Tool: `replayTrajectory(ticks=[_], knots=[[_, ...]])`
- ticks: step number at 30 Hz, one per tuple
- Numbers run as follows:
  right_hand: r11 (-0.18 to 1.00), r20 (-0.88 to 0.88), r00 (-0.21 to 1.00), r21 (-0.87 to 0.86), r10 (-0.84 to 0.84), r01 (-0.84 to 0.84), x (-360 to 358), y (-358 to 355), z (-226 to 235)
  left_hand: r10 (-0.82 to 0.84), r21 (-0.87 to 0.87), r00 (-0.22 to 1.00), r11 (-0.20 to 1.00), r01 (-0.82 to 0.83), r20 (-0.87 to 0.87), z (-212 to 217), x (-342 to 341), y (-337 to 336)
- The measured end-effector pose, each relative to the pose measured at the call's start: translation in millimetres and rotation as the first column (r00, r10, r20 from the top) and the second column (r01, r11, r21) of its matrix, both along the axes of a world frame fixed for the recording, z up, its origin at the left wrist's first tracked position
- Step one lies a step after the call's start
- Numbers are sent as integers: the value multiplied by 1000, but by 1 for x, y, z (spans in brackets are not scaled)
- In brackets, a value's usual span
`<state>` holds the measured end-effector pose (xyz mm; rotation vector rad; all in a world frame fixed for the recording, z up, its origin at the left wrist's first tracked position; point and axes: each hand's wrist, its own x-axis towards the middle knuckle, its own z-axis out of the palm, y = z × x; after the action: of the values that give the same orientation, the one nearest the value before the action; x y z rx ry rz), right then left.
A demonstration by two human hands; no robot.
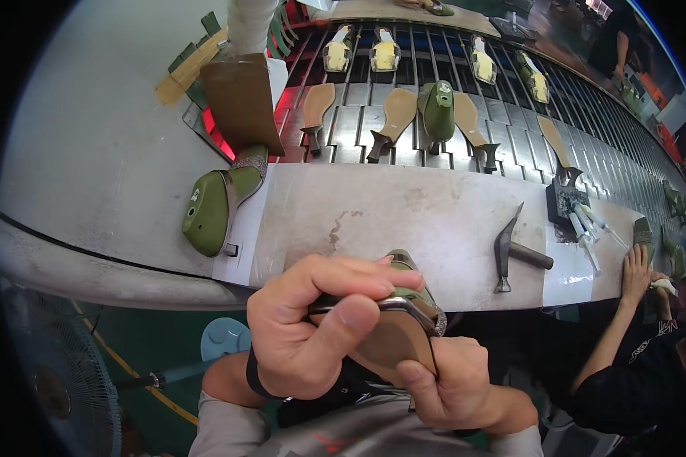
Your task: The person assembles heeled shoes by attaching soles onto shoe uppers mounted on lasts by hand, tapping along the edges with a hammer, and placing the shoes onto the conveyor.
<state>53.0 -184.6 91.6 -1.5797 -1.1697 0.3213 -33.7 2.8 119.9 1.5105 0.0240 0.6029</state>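
Just in front of the bench edge, I hold a sandal on a green shoe last, its tan sole turned up towards me. My left hand is closed over the dark-edged end, thumb and fingers pinching the rim. My right hand wraps round the other end, its thumb pressed on the sole. A glittery strap shows at the right side; most of the green last is hidden behind the sole and fingers. Beyond my left hand, another green last with a glittery strap lies on the bench.
A hammer lies on the bench, right of a dark block with glue syringes. Behind, a metal slat conveyor carries heeled soles, another last and yellow-filled pieces. A co-worker's hand touches a shoe at right.
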Motion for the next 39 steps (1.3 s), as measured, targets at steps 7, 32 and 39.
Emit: replayTrajectory(ticks=[7, 32, 39], knots=[[999, 26, 999, -7, 38, -38, -5, 12, 6, 108, 56, 990, 993, -103, -92, 18, -7, 3], [998, -33, 999, 71, 2, 1, 3, 46, -3, 378, 489, 926, 812, -318, -27, 0, -7, 45], [996, 73, 996, 67, -59, 54, 19, 41, -17, 469, 230, 882, 864, -448, -44, -10, -2, 57]])
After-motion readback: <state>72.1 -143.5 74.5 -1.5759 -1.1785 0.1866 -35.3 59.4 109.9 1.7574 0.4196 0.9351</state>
